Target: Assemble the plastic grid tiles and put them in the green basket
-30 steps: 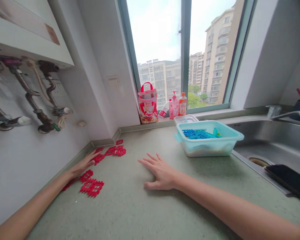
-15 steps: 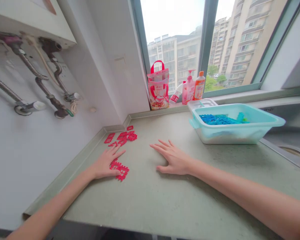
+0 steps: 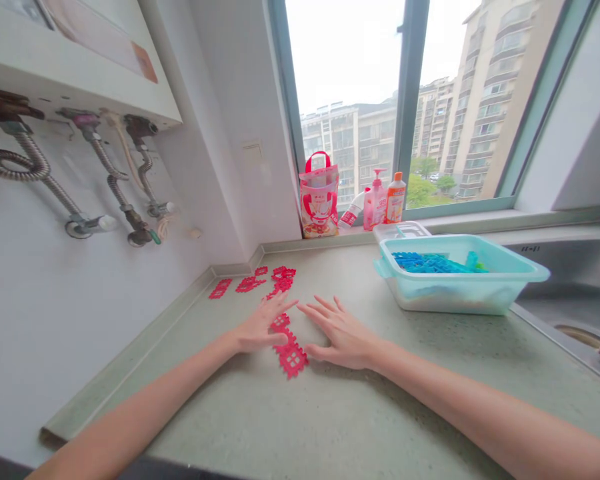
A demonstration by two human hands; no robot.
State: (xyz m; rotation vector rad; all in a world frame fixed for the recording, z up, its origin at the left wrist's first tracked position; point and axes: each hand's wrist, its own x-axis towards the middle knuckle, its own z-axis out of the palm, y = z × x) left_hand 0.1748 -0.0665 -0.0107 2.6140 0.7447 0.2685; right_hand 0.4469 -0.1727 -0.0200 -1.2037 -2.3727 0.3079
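Flat red notched pieces lie on the grey-green counter [image 3: 350, 413]. My left hand [image 3: 261, 328] is spread flat, with its thumb and fingers over some red pieces [image 3: 293, 360] that reach toward my right hand. Beyond its fingertips is a red cluster [image 3: 283, 279], and farther left are more red pieces [image 3: 248, 285] and a single one [image 3: 221, 289]. My right hand [image 3: 337, 337] rests palm down with fingers apart, holding nothing, its thumb close to the nearest red piece.
A light-blue tub [image 3: 455, 293] with blue pieces [image 3: 430, 262] stands at the right, beside a metal sink [image 3: 575, 287]. A red bag [image 3: 320, 203], a pink pump bottle [image 3: 375, 205] and an orange-capped bottle [image 3: 395, 200] stand by the window. Pipes hang at the left.
My left hand has moved right, and the red pieces near it have shifted right too, closer to my right hand. The camera view has tilted up slightly.
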